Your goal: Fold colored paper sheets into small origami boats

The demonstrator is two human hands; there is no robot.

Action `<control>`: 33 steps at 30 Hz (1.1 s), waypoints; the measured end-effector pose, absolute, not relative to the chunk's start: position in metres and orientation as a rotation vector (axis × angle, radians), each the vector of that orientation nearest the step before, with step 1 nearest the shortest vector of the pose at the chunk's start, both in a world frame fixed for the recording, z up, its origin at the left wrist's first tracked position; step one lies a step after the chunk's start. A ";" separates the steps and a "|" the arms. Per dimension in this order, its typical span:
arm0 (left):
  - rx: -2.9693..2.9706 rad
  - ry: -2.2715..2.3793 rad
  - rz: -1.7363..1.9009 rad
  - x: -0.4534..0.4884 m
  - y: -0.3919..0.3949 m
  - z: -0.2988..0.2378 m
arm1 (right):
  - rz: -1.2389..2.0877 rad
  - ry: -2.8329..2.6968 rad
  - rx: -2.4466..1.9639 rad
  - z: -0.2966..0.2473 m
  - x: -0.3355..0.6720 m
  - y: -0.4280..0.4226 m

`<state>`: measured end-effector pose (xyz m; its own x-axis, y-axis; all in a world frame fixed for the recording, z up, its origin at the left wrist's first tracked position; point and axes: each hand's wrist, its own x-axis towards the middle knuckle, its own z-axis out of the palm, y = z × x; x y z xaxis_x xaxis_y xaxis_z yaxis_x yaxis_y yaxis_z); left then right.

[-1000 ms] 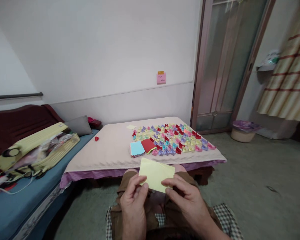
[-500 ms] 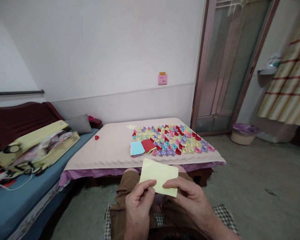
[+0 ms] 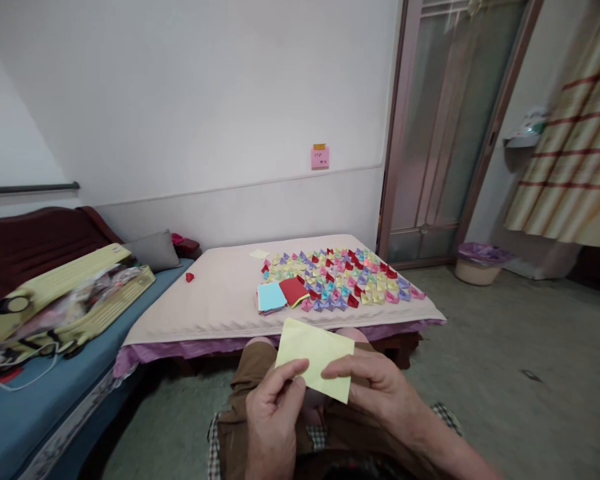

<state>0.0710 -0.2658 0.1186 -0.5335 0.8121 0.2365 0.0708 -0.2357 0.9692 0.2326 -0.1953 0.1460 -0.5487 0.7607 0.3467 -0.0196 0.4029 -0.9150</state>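
Observation:
A pale yellow sheet of paper (image 3: 314, 348) is held above my lap, between both hands. My left hand (image 3: 276, 412) pinches its lower left edge between thumb and index finger. At the lower right edge my right hand (image 3: 375, 390) grips the same sheet, fingers on top and thumb hidden underneath. Beyond it, on the cloth-covered table (image 3: 195, 303), lie a stack of paper with a light blue sheet (image 3: 271, 297) on top and red paper (image 3: 294, 291) beside it. Many small folded paper pieces (image 3: 340, 277) in several colours spread to the right of these.
One red folded piece (image 3: 189, 277) and a pale yellow paper (image 3: 259, 254) lie apart on the table. At left, an open yellow suitcase (image 3: 70, 283) rests on a blue-covered seat (image 3: 25, 403). A lined bin (image 3: 480, 262) stands by the sliding door (image 3: 445, 140).
The yellow paper has tilted slightly, its right side lower, with both hands still on it. The whole view has shifted a little, so the room appears further left.

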 end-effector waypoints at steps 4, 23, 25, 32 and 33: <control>1.129 1.532 1.799 0.069 -0.266 0.121 | 1.309 -1.885 -0.608 0.151 0.233 -0.194; 1.127 1.553 1.789 0.079 -0.267 0.130 | 1.254 -1.454 -0.878 0.141 0.206 -0.203; 1.141 1.558 1.781 0.078 -0.266 0.129 | 1.267 -1.458 -0.891 0.142 0.206 -0.203; 1.051 1.549 1.798 0.082 -0.263 0.128 | 1.123 -1.520 -0.920 0.140 0.208 -0.201; 1.051 1.550 1.800 0.084 -0.263 0.128 | 1.116 -1.522 -0.921 0.139 0.208 -0.201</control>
<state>0.0837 -0.2632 0.1276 -0.5520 0.8066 0.2114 0.0890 -0.1951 0.9767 0.2078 -0.2009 0.1394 -0.2157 0.9369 0.2751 0.0194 0.2858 -0.9581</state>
